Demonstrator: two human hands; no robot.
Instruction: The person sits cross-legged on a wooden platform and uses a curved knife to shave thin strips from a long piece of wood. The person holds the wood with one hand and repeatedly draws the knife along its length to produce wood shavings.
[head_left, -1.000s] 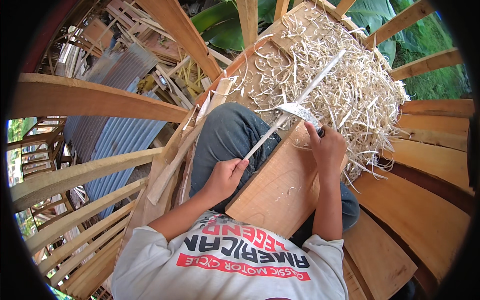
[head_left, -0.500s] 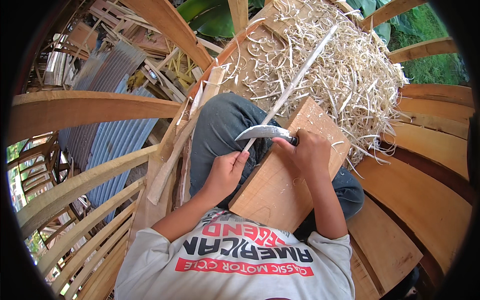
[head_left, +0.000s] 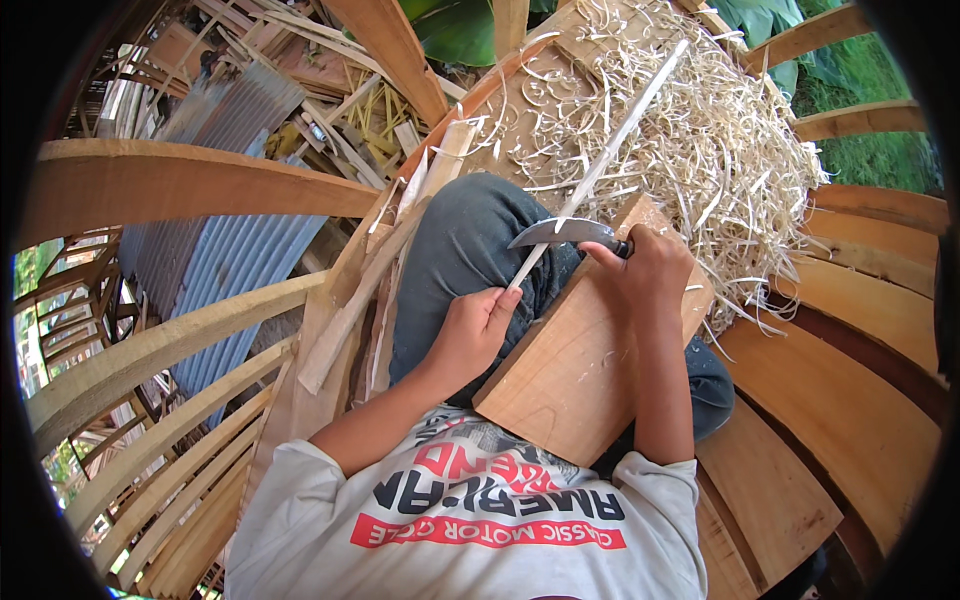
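Observation:
My left hand [head_left: 472, 330] grips the near end of a long pale bamboo strip [head_left: 620, 140] that runs up and to the right over a heap of shavings. My right hand [head_left: 645, 268] is closed on the handle of a curved knife [head_left: 556, 233], whose blade lies across the strip just above my left hand. Both hands rest over a thick wooden block [head_left: 570, 370] that sits on my lap, against my dark jeans [head_left: 460, 250].
A big pile of pale curled shavings [head_left: 720, 160] covers the floor ahead and right. Curved wooden beams [head_left: 180, 185] arc around on the left and right. Loose wood slats [head_left: 350, 310] lean by my left knee. Blue corrugated sheet [head_left: 220, 270] lies below left.
The knife and my right hand have drawn back down the strip toward my body, from far out on the block to close above my left hand. The strip has swung slightly.

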